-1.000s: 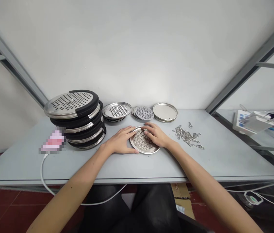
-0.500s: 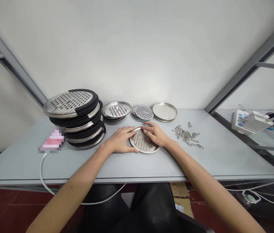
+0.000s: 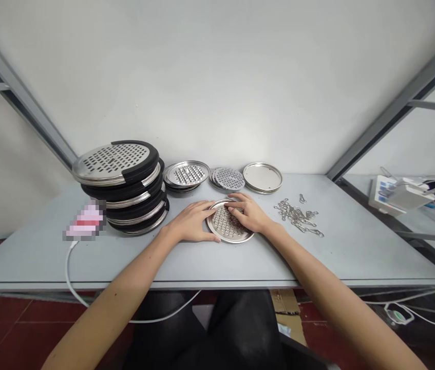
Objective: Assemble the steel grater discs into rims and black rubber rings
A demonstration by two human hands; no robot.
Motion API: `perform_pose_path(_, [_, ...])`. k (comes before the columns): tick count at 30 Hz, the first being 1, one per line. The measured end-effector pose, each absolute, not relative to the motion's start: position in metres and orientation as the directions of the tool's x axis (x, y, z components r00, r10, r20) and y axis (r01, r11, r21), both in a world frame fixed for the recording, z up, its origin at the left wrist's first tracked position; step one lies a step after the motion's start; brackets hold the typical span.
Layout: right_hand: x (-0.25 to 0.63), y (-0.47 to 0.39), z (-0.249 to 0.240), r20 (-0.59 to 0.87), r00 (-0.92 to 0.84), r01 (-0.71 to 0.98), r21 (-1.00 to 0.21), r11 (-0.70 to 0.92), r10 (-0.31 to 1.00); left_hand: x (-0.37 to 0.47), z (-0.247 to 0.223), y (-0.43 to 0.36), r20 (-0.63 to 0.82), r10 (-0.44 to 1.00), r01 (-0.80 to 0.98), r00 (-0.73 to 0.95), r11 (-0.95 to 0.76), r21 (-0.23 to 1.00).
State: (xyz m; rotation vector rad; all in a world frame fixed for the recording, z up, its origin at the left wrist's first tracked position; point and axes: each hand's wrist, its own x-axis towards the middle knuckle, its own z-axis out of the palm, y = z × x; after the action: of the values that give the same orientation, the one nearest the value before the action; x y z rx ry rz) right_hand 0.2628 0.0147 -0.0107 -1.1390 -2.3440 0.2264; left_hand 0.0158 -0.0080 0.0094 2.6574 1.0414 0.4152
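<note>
The round metal grater plate [image 3: 228, 226] was placed flat on the counter [image 3: 298, 262]. Its left rim was touched by the left hand [image 3: 193, 222], spread wide; its upper right was covered by the right hand [image 3: 250, 214], loosely curved.

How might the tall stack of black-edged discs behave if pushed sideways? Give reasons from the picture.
The tall stack could slide apart or tip, since its layers sit unevenly. The top disc would probably feel stiff, as its slotted metal face looks flat. Its black edging looks matte, so it may grip better than bare metal.
</note>
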Motion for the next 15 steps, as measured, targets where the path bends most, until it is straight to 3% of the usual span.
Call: perform_pose_path(15, [0.2620,0.0076,-0.0068,0.401,-0.468,0.710,-0.360,0.605,0.787,0.0151,0.0125,-0.0084,0.148,0.697,0.608,0.702,-0.694,0.385])
